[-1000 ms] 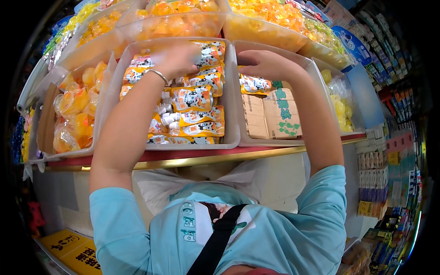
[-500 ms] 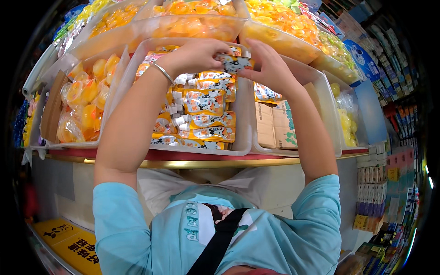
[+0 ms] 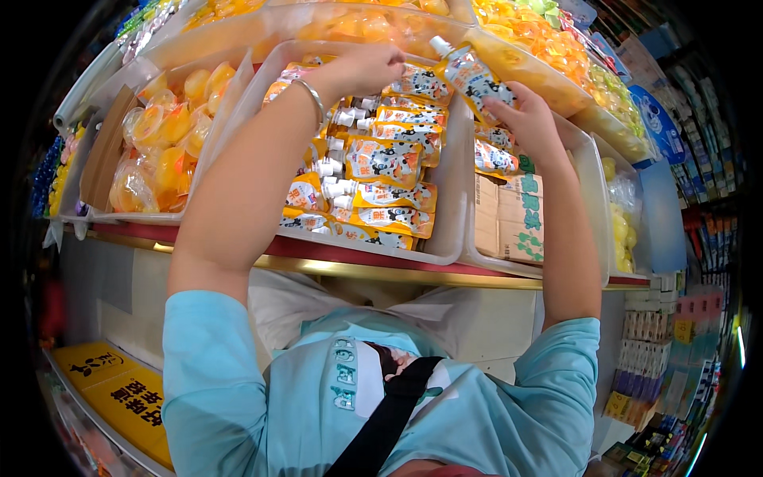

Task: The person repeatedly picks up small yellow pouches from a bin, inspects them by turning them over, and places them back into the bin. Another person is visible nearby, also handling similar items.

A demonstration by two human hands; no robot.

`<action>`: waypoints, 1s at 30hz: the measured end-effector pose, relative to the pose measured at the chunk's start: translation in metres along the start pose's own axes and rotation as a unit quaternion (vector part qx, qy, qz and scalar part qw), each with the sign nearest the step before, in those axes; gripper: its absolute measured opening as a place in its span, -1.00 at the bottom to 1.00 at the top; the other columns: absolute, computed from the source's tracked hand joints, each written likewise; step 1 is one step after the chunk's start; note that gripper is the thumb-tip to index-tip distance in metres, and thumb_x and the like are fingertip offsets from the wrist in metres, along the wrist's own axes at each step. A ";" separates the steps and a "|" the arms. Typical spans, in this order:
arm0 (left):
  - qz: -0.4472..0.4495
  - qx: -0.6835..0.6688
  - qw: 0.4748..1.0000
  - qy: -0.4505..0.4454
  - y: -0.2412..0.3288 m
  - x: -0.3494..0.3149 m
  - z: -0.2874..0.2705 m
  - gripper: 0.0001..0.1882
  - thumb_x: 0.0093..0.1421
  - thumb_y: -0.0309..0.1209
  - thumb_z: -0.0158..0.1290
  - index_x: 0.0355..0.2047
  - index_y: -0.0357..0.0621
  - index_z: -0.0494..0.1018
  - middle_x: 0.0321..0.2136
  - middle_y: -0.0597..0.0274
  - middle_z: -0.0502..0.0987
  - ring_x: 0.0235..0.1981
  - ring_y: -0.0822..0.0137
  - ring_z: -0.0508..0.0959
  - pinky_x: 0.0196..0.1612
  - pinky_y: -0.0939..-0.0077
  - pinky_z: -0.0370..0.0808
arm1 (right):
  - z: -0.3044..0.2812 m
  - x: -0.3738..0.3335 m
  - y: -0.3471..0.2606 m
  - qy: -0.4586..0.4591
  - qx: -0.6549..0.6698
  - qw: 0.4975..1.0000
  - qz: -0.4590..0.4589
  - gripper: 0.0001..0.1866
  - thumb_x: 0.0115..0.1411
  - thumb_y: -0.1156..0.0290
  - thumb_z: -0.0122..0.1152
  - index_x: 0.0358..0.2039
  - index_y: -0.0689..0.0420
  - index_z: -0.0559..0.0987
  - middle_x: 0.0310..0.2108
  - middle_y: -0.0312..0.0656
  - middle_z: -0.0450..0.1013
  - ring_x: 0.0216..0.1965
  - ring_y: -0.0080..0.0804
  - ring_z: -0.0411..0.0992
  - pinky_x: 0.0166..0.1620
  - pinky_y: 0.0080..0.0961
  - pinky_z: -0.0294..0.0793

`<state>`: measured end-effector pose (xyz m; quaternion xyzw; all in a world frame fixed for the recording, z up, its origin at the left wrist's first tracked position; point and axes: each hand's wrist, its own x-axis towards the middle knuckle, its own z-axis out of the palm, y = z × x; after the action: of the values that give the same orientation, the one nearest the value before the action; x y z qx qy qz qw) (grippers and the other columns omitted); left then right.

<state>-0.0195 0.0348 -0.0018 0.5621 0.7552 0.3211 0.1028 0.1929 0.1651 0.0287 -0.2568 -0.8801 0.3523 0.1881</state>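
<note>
Packs, round, orange and clear-wrapped [image 3: 171, 155], are sitting at left. Next over, the left hand [image 3: 383, 70] is hovering above a translucent plastic bin [image 3: 454, 179] of orange-and-white spouted pouches [image 3: 384, 160]; its fingers are curling in, tips hidden, so can't tell if they're pinching anything. Further right, the right hand [image 3: 531, 119] is clamping a shiny orange-and-white pouch with a white cap [image 3: 467, 73] up in the air, some fingers hidden behind it. Below, the right forearm is partly blocking a brown cardboard box [image 3: 520, 215].

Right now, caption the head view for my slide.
A person's right hand holds an orange-and-white, white-capped pouch above translucent plastic bins, the left hand curled nearby.
</note>
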 end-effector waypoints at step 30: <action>0.122 -0.404 0.904 0.063 0.072 -0.020 -0.017 -0.73 0.08 -0.25 0.00 -0.33 -0.21 0.41 -0.52 0.40 0.41 -0.41 0.60 0.39 -0.29 0.65 0.34 | 0.020 -0.024 -0.028 -0.329 0.569 0.753 0.017 -0.36 0.10 -0.08 -0.27 -0.01 0.21 0.18 -0.12 0.00 0.30 -0.27 -0.26 0.39 -0.49 -0.49 0.42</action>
<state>0.0350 0.0216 0.0507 0.5388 0.4908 0.6436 0.2335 0.1929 0.1236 0.0318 0.0145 -0.5203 0.8538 -0.0082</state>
